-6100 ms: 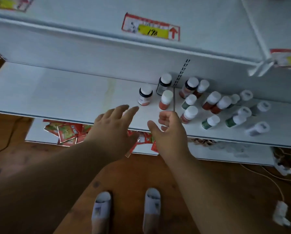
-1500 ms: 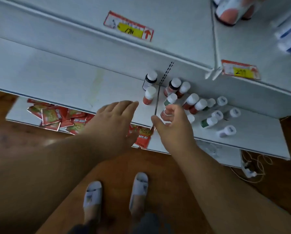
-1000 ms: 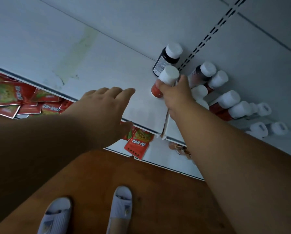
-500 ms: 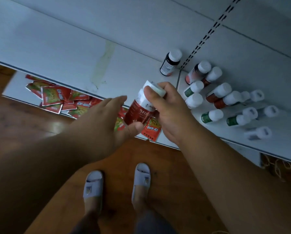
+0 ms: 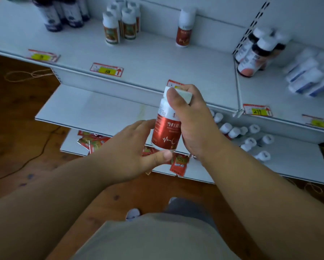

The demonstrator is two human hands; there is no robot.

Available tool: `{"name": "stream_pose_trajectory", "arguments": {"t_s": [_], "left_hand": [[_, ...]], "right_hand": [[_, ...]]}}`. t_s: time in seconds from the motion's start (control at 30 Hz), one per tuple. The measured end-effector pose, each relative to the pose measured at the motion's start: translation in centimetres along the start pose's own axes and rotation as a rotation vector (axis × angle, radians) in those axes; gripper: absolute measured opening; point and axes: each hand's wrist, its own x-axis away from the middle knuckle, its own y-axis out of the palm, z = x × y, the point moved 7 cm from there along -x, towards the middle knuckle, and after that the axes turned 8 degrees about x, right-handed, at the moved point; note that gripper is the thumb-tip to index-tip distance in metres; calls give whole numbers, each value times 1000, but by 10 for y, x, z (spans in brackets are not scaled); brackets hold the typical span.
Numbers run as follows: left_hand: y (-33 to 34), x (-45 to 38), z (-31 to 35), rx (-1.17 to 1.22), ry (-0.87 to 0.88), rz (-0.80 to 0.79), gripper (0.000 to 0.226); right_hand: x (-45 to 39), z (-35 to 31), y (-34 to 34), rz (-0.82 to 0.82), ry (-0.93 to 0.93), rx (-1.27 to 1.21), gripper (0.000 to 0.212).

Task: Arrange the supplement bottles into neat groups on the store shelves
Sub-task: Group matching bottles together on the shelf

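Red-labelled supplement bottle with a white cap (image 5: 167,126): held upright in front of me, off every shelf, level with the front edge of the white metal upper shelf (image 5: 157,59).

Head view, only view available.

Right hand (image 5: 193,121): fingers curled round the bottle's upper half and cap, thumb pressed across the white neck. Firm grip.

Left hand (image 5: 131,152): thumb lies under the bottle's base, fingertips touch the lower left of the red label. Fingers only lightly bent; it supports rather than clasps.

Upper shelf, back row: a single matching red bottle with a white cap (image 5: 183,29) stands alone near the back panel. To its left, a tight cluster of white-capped bottles with brown-green labels (image 5: 120,23). Further left, a group of dark blue bottles (image 5: 63,14), partly cut off by the frame edge. Right of the slotted upright, dark bottles with white caps and pink bases (image 5: 255,51) lean together; beyond them blurred white and blue bottles (image 5: 311,76), detail not readable.

Shelf front edge: red-and-yellow price tags (image 5: 106,69), one at left, one at centre, two at right.

Lower shelf (image 5: 93,109): bare at left; at right, behind my right wrist, a scatter of small white-capped bottles (image 5: 249,136) standing loosely, not in rows.

Bottom shelf: red foil sachets (image 5: 179,164) lying in a loose heap, partly hidden by my left hand.

Floor: brown wood (image 5: 16,128), thin cord across it. My grey shirt fills the lower frame.
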Motion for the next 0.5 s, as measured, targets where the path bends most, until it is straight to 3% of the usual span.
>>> {"name": "stream_pose_trajectory", "arguments": {"t_s": [0.3,0.5], "left_hand": [[-22,-58,30,-49,26,20,101],[-35,-128,40,-124,-4,83,98]], "right_hand": [[-44,-43,-51,74,-22,41,45],[-102,-53,-91,95,-47,209,30]]}}
